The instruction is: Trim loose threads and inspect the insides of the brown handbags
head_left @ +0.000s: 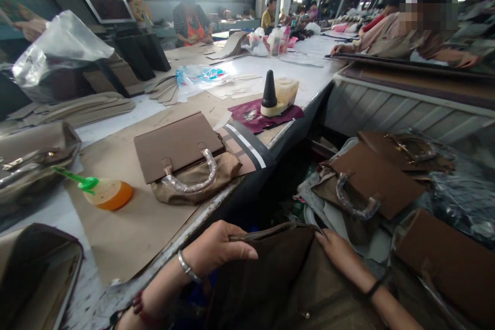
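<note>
In front of me hangs a dark brown bag point(270, 283) of soft fabric, its upper edge pulled wide and a small metal piece low on its side. My left hand point(218, 248) pinches that edge at the left, thumb on the near side. At the right end of the same edge, my right hand point(340, 255) grips the bag, its fingertips partly hidden by the fabric. A taupe handbag panel with a plastic-wrapped handle point(193, 180) and brown lining lies on the table beyond my left hand.
On the table point(162, 242) stand a squeeze bottle of orange liquid point(112, 195) and a black cone point(269, 90) on maroon cloth point(247, 116). Handbags point(379, 175) are heaped at the right. A co-worker point(406, 36) leans over a board at the upper right.
</note>
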`<control>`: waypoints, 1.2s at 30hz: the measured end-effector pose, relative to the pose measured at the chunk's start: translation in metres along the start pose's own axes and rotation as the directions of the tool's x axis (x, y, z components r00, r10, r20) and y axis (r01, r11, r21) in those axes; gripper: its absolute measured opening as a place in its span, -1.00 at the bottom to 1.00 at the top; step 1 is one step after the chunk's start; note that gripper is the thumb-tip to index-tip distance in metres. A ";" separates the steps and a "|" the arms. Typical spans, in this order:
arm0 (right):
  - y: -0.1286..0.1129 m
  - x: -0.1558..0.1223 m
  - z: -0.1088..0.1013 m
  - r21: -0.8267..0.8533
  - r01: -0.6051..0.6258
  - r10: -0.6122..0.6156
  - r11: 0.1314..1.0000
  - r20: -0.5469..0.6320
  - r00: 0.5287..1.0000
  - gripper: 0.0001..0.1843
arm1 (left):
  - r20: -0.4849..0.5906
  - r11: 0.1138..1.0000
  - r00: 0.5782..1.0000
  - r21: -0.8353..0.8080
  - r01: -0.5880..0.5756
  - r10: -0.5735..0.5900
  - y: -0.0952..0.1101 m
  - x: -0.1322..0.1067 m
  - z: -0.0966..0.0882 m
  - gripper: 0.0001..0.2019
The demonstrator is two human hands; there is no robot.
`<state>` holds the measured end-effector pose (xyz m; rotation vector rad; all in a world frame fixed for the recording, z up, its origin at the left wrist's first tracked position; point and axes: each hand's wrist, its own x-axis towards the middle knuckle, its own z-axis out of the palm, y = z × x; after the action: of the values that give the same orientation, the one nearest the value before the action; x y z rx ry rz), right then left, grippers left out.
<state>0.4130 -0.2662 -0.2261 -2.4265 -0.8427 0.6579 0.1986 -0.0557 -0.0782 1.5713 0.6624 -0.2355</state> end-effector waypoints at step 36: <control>-0.152 -0.027 0.016 0.052 0.526 -0.507 0.849 -0.201 0.838 -0.80 | 0.091 0.984 0.980 0.005 0.179 -0.178 -0.019 0.029 -0.013 -0.61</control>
<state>0.3200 -0.1748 -0.1428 -1.9884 -1.2820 0.2590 0.2087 -0.0356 -0.1083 1.4900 0.7320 -0.4377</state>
